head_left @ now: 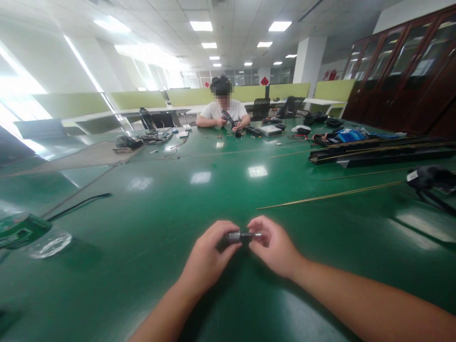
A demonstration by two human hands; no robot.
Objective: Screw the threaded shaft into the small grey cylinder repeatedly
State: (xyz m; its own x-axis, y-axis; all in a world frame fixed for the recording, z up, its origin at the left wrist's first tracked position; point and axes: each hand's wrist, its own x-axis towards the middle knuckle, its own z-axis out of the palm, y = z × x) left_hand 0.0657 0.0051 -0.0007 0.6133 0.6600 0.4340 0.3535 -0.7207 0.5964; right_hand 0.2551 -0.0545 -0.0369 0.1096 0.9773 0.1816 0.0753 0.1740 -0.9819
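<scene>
A small cylindrical metal device (234, 237) with a dark section and a thin silvery shaft points to the right, just above the green table (171, 209). My left hand (208, 256) grips its thick grey body between thumb and fingers. Around the shaft end, my right hand (276, 247) has its fingers curled, with the thumb below and the fingertips near the dark section. Whether the right fingers press on the shaft cannot be made out.
Thin brass rods (327, 195) and black rails (381, 154) lie at the right. A clear plastic bottle (50, 242) lies at the left edge. Across the table a person (223, 107) holds a dark tool among scattered parts.
</scene>
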